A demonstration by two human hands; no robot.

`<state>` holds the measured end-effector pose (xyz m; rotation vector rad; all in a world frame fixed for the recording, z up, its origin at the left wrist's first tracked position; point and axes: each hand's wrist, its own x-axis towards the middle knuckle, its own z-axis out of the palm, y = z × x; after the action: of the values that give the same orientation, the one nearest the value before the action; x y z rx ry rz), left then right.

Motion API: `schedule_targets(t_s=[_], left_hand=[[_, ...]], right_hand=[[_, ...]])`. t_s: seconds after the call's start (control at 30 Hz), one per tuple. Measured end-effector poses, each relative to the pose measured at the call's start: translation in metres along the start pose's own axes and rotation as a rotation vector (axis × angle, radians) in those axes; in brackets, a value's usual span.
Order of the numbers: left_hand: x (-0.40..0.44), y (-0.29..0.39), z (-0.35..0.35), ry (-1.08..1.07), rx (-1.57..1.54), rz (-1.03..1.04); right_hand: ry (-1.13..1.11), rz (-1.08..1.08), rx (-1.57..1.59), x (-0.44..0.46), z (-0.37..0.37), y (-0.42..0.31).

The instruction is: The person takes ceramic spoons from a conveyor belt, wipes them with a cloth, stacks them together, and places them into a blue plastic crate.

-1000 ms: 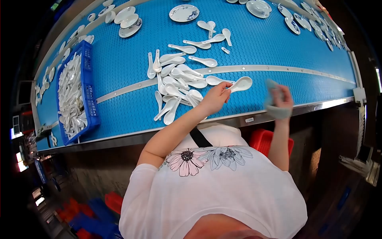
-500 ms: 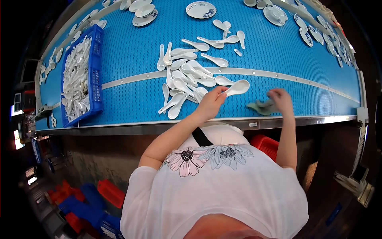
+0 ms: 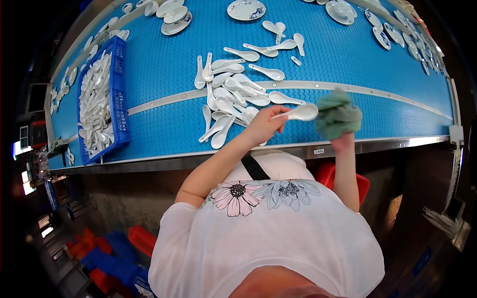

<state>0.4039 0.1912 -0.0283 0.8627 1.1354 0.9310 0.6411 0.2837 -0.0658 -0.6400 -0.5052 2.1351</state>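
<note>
My left hand (image 3: 266,124) is closed around the handle of a white soup spoon (image 3: 304,112), its bowl pointing right. Just to the right of that bowl, my right hand (image 3: 343,142) holds a crumpled green cloth (image 3: 339,115), which hides most of the fingers. I cannot tell whether cloth and spoon touch. Left of and beyond my left hand lies a loose pile of white soup spoons (image 3: 232,92) on the blue belt (image 3: 164,124). A single spoon (image 3: 285,98) rests just beyond the held one.
A blue basket (image 3: 120,89) full of white spoons stands at the left. Plates (image 3: 247,10) and bowls (image 3: 176,15) sit along the far side, with more patterned dishes (image 3: 395,36) at the right. A metal strip (image 3: 343,86) crosses the belt. Below the front edge is a red basket (image 3: 325,181).
The green cloth has come up off the belt in my right hand and is now spread over it beside the spoon bowl. The held spoon has shifted slightly right.
</note>
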Motion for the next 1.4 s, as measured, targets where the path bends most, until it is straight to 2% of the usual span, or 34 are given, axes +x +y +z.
schedule_targets(t_s=[0.03, 0.1, 0.13, 0.23, 0.3, 0.37, 0.4, 0.43, 0.47, 0.5, 0.53, 0.57, 0.63, 0.67, 0.7, 0.73, 0.77, 0.83, 0.9, 0.97, 1.0, 1.07, 1.1, 1.17, 1.2, 1.23, 1.3, 1.33, 1.37, 1.4], left_hand=[[-0.001, -0.001, 0.000, 0.003, 0.002, 0.000], [-0.005, -0.004, 0.003, -0.046, 0.096, 0.088], [-0.006, -0.004, 0.004, 0.023, -0.005, 0.120], [-0.008, -0.002, -0.013, 0.146, 0.071, 0.041], [-0.014, -0.010, -0.019, 0.183, 0.026, 0.064], [-0.018, -0.022, -0.024, 0.399, 0.097, 0.227], [-0.025, -0.006, -0.030, 0.559, 0.186, 0.134], [-0.030, -0.007, -0.046, 0.577, 0.059, 0.178], [-0.034, -0.007, -0.065, 0.598, -0.072, 0.223], [-0.039, -0.004, -0.079, 0.655, -0.071, 0.209], [-0.042, -0.004, -0.092, 0.676, -0.076, 0.204], [-0.042, -0.007, -0.097, 0.678, -0.074, 0.201], [-0.037, -0.008, -0.099, 0.768, -0.302, 0.294], [-0.037, -0.003, -0.094, 0.795, -0.349, 0.176], [-0.036, -0.008, -0.092, 0.795, -0.345, 0.178], [-0.034, -0.018, -0.093, 0.695, -0.398, 0.197], [-0.033, -0.022, -0.092, 0.596, -0.448, 0.216], [-0.039, -0.021, -0.088, 0.556, -0.449, 0.166], [-0.043, -0.028, -0.092, 0.613, -0.374, 0.122], [-0.051, -0.035, -0.099, 0.649, -0.407, 0.117], [-0.056, -0.037, -0.103, 0.694, -0.429, 0.097], [-0.064, -0.046, -0.110, 0.738, -0.477, 0.102], [-0.068, -0.051, -0.113, 0.741, -0.481, 0.106], [-0.072, -0.060, -0.116, 0.770, -0.330, -0.007], [-0.073, -0.070, -0.115, 0.776, -0.245, -0.015], [-0.073, -0.067, -0.110, 0.777, -0.247, -0.013], [-0.065, -0.062, -0.095, 0.699, 0.114, -0.104], [-0.061, -0.061, -0.092, 0.650, 0.405, -0.028], [-0.057, -0.059, -0.087, 0.644, 0.410, -0.025], [-0.053, -0.053, -0.081, 0.663, 0.667, -0.022]], right_hand=[[0.085, 0.103, -0.047, -0.011, 0.032, 0.015], [0.017, 0.175, -0.558, -0.009, 0.042, 0.044], [-0.031, 0.178, -0.677, -0.007, 0.057, 0.052], [-0.056, 0.213, -0.750, 0.006, 0.070, 0.064], [-0.100, 0.241, -0.823, 0.013, 0.075, 0.062], [-0.099, -0.059, -1.333, 0.025, 0.066, 0.049], [0.002, -0.145, -1.260, 0.036, 0.055, 0.037], [0.099, -0.230, -1.187, 0.048, 0.051, 0.024], [0.125, -0.204, -0.991, 0.055, 0.049, 0.012], [0.154, -0.170, -0.794, 0.059, 0.055, 0.003], [0.154, -0.161, -0.794, 0.068, 0.056, 0.004], [0.086, -0.237, -0.918, 0.080, 0.058, 0.006], [-0.061, -0.388, -1.159, 0.110, 0.056, 0.017], [-0.138, -0.456, -1.275, 0.123, 0.052, 0.031], [-0.159, -0.253, -1.410, 0.129, 0.059, 0.039], [-0.299, -0.401, -1.668, 0.145, 0.043, 0.057], [-0.301, -0.405, -1.663, 0.148, 0.033, 0.074], [-0.377, -0.823, -2.097, 0.147, 0.023, 0.097], [-0.360, -0.833, -2.101, 0.142, 0.018, 0.094], [-0.277, -0.505, -2.128, 0.131, 0.017, 0.086], [-0.284, -0.506, -2.129, 0.127, 0.020, 0.084], [-0.065, -0.141, -2.024, 0.127, 0.027, 0.078], [-0.070, -0.144, -2.029, 0.130, 0.030, 0.071], [-0.124, 0.100, -1.985, 0.137, 0.039, 0.056], [-0.046, 0.163, -1.742, 0.135, 0.056, 0.046], [-0.047, 0.162, -1.744, 0.142, 0.059, 0.044], [0.016, -0.291, -1.549, 0.164, 0.064, 0.041], [-0.023, -0.509, -1.507, 0.179, 0.060, 0.049], [-0.015, -0.513, -1.505, 0.195, 0.058, 0.056], [-0.102, -0.683, -1.622, 0.209, 0.057, 0.063]])
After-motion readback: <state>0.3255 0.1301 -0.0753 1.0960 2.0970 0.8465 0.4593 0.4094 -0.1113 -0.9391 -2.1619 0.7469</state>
